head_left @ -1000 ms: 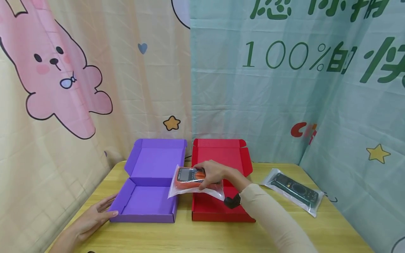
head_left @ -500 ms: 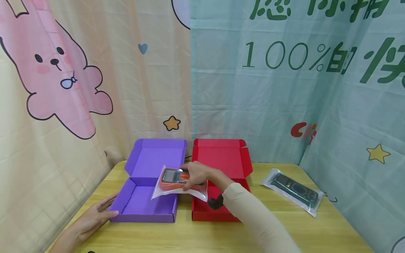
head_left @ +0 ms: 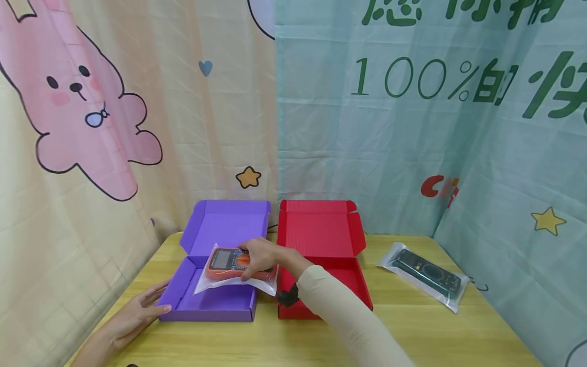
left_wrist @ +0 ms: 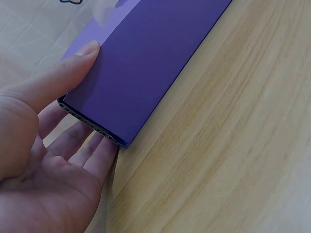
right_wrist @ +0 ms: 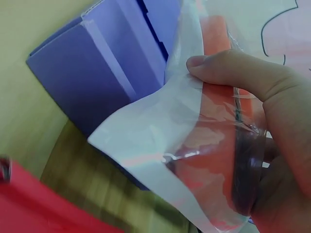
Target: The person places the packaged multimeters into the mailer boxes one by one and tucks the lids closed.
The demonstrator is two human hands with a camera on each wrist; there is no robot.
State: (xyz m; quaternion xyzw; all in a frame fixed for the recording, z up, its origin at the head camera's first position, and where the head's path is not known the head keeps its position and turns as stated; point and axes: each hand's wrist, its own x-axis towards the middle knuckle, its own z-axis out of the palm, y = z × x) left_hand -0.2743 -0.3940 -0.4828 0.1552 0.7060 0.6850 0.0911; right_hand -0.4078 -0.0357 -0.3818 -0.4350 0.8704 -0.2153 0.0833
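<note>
My right hand [head_left: 265, 257] grips an orange multimeter [head_left: 225, 259] sealed in a clear plastic bag, above the open purple box [head_left: 206, 315]. In the right wrist view the thumb presses the side of the orange multimeter [right_wrist: 216, 116] through the plastic; most of the other fingers are hidden behind it. My left hand [head_left: 137, 313] holds the purple box at its front left corner. The left wrist view shows the thumb [left_wrist: 87, 51] on the rim of the purple box [left_wrist: 146, 58] and the other fingers against its side.
An open red box [head_left: 321, 229] stands right of the purple one, its lid raised at the back. A dark green multimeter [head_left: 426, 272] in a clear bag lies on the wooden table [head_left: 412, 331] at the right. Printed curtains [head_left: 357, 153] hang behind.
My right hand has carried the bagged orange multimeter leftward, from between the two boxes to over the purple box. My left hand has stayed at the box corner.
</note>
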